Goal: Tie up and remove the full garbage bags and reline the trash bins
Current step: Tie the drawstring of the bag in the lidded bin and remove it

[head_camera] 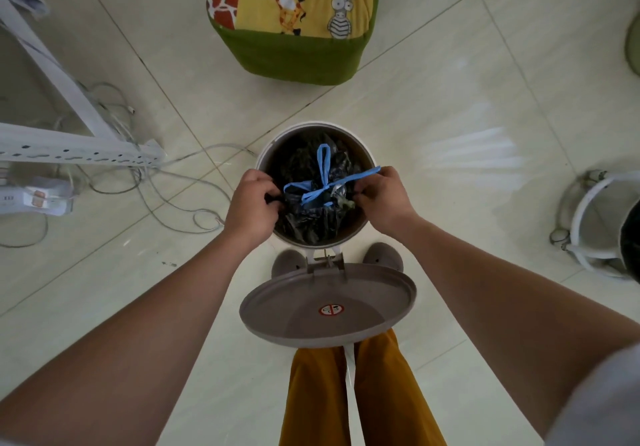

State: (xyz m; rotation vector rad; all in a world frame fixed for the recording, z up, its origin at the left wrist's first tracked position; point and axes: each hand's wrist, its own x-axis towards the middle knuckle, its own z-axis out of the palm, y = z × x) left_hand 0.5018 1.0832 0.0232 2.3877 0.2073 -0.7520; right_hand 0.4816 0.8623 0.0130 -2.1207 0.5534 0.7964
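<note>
Garbage bag (313, 210): black, gathered at the mouth, sitting inside the round trash bin (367, 168) on the tiled floor (450, 64), not yet lifted out.
Drawstring (323, 182): blue, crossed over the bag's neck into a knot near the middle; one loop standing up toward the far rim, one strand running off to the right, another to the left.
Lid (329, 310): hinged open toward the legs, out of the way of the lift.
Step in hand: by the look of it, cinching the knot before removal.
Doing it well: pull both strands outward and level, evenly, so the knot seats on the gathered neck rather than sliding off; keep the plastic bunched under the crossing; test with a light tug upward before lifting clear of the rim.
Left hand (254, 203): fingers curled, pinching the bunched black plastic at the bag's left side, beside the left end of the drawstring; whether the string is also in the pinch cannot be told.
Right hand (382, 196): fingers curled tight, holding the right strand of the drawstring, fingertips against the bag's right side.
Risk: uneven pull could tear thin plastic or leave the mouth gaping.
Nearby: loose cables (156, 196) to the left, a giraffe-print cushion (294, 19) beyond the bin.
</note>
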